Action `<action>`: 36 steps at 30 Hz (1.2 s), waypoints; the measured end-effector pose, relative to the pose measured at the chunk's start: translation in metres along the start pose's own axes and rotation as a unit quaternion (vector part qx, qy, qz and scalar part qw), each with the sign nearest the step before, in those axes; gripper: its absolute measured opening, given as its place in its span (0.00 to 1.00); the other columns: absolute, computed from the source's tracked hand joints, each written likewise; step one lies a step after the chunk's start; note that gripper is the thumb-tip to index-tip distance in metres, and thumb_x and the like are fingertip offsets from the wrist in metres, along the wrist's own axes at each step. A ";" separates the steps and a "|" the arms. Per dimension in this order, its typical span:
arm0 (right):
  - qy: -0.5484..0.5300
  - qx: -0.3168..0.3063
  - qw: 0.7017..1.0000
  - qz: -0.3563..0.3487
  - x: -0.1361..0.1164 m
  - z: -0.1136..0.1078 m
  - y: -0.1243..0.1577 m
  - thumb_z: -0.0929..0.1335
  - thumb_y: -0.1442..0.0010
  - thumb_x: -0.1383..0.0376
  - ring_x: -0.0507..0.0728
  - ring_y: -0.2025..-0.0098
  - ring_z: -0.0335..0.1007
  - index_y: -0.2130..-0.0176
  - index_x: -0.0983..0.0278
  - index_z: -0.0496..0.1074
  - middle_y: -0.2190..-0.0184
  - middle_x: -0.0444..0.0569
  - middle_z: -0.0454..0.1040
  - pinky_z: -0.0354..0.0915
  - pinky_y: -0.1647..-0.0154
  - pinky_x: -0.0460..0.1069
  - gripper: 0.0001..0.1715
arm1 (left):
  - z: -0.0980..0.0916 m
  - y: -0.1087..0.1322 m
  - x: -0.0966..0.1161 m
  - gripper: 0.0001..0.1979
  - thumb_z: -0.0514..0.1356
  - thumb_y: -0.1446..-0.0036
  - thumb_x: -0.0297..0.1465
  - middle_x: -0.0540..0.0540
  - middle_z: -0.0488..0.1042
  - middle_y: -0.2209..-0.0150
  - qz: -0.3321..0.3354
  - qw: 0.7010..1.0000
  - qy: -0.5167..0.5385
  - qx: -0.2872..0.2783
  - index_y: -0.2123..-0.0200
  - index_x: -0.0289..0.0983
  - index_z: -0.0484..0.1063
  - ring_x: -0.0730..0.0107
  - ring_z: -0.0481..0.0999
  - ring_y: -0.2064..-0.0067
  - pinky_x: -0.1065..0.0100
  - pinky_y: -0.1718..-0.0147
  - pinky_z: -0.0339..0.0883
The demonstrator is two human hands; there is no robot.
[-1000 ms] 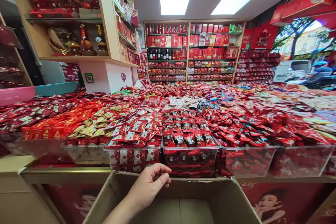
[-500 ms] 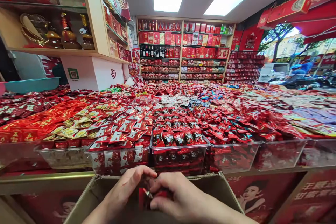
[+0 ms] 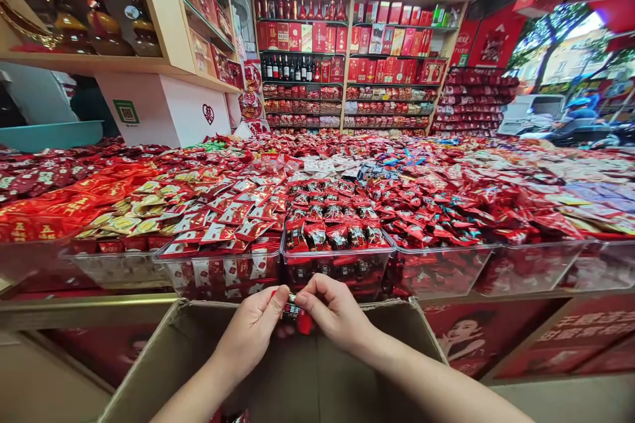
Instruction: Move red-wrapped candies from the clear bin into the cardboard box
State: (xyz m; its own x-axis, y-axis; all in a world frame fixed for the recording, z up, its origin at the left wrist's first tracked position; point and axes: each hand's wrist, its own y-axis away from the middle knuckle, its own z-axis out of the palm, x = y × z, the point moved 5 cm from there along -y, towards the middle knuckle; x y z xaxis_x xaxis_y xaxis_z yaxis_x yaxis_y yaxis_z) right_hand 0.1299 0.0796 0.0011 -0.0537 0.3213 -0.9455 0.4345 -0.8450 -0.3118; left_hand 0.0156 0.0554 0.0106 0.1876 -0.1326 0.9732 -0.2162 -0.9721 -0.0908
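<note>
Between my two hands is a small red-and-black wrapped candy. My left hand pinches its left side with the thumb on top. My right hand grips its upper right side between thumb and fingers. Both hands are over the near part of an open cardboard box, close to its far edge. Just beyond them stands a clear bin of similar red-and-black candies. A few red wrapped pieces show at the bottom edge of the view, inside the box.
Clear bins of red-and-white packets and red candies flank the middle bin. Orange-red packets lie farther left. Shelves with bottles and red boxes line the back wall. A wooden cabinet overhangs at the left.
Both hands have risen slightly and the candy is now plainly seen between their fingertips. The view has tilted down, so more of the box's inside shows.
</note>
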 end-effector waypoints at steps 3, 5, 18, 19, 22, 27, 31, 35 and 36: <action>-0.075 -0.010 0.995 0.060 0.007 0.003 0.001 0.66 0.52 0.53 0.46 0.83 0.58 0.73 0.66 0.60 0.83 0.42 0.66 0.54 0.85 0.41 0.18 | -0.001 0.000 -0.001 0.17 0.49 0.44 0.39 0.51 0.70 0.78 0.003 1.000 -0.021 0.006 0.74 0.35 0.70 0.71 0.68 0.76 0.72 0.77 0.63; -0.077 -0.021 0.994 0.069 0.007 0.003 0.002 0.67 0.53 0.54 0.46 0.83 0.58 0.74 0.66 0.60 0.82 0.42 0.67 0.54 0.85 0.41 0.19 | -0.003 0.000 -0.002 0.18 0.49 0.44 0.40 0.51 0.70 0.79 -0.003 0.999 -0.033 0.007 0.74 0.35 0.70 0.72 0.67 0.77 0.73 0.79 0.62; 0.186 0.031 0.952 -0.241 -0.023 -0.017 0.011 0.63 0.46 0.68 0.52 0.62 0.66 0.63 0.63 0.68 0.64 0.51 0.69 0.64 0.62 0.47 0.08 | -0.015 0.001 0.010 0.12 0.58 0.50 0.35 0.52 0.73 0.75 -0.068 0.996 0.059 0.017 0.63 0.37 0.71 0.72 0.70 0.73 0.70 0.69 0.64; 0.170 0.034 0.958 -0.228 -0.022 -0.018 0.011 0.64 0.47 0.67 0.53 0.62 0.65 0.63 0.63 0.68 0.63 0.51 0.69 0.64 0.62 0.47 0.09 | -0.016 0.000 0.009 0.12 0.60 0.52 0.34 0.52 0.73 0.74 -0.065 0.996 0.059 0.024 0.63 0.37 0.71 0.72 0.71 0.72 0.70 0.68 0.64; 0.057 0.041 0.991 -0.118 -0.009 -0.018 0.007 0.64 0.47 0.64 0.52 0.66 0.66 0.62 0.63 0.67 0.64 0.51 0.68 0.66 0.70 0.47 0.11 | -0.013 -0.002 0.007 0.13 0.62 0.55 0.31 0.50 0.74 0.69 -0.045 0.997 0.059 0.029 0.63 0.37 0.70 0.69 0.72 0.65 0.70 0.64 0.65; -0.182 0.051 0.981 0.032 0.009 -0.011 0.006 0.65 0.49 0.58 0.52 0.72 0.67 0.60 0.66 0.63 0.74 0.47 0.68 0.65 0.81 0.45 0.18 | -0.009 -0.005 0.003 0.18 0.62 0.55 0.30 0.47 0.74 0.66 -0.038 0.997 0.067 0.027 0.58 0.36 0.65 0.66 0.72 0.62 0.67 0.63 0.66; -0.174 0.054 0.981 0.066 0.011 -0.011 0.005 0.67 0.51 0.57 0.48 0.80 0.64 0.69 0.68 0.65 0.80 0.44 0.68 0.61 0.83 0.42 0.16 | -0.006 -0.003 0.002 0.18 0.61 0.53 0.29 0.51 0.73 0.71 -0.033 0.999 0.041 0.004 0.56 0.37 0.64 0.71 0.72 0.70 0.68 0.66 0.66; -0.142 0.050 0.986 0.072 0.015 -0.011 0.005 0.68 0.53 0.56 0.47 0.82 0.63 0.73 0.68 0.64 0.82 0.43 0.68 0.59 0.83 0.41 0.17 | -0.003 -0.003 0.000 0.15 0.59 0.51 0.31 0.50 0.72 0.72 -0.041 0.999 0.015 -0.022 0.58 0.36 0.66 0.69 0.72 0.68 0.67 0.65 0.65; -0.137 0.049 0.987 0.074 0.016 -0.011 0.005 0.68 0.53 0.56 0.47 0.82 0.63 0.73 0.68 0.64 0.83 0.43 0.68 0.59 0.83 0.41 0.17 | -0.003 -0.003 -0.001 0.14 0.59 0.50 0.32 0.50 0.72 0.73 -0.044 0.999 0.012 -0.020 0.58 0.36 0.67 0.68 0.72 0.68 0.67 0.65 0.65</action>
State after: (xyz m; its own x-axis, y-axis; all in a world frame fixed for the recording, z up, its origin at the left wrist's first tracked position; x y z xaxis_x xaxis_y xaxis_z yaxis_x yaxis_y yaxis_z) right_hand 0.1416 0.0851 -0.0145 -0.2429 0.0755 -0.9671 0.3678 -0.9154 -0.1638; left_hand 0.0132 0.0594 0.0109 0.1846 -0.0421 0.9819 -0.2385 -0.9711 0.0032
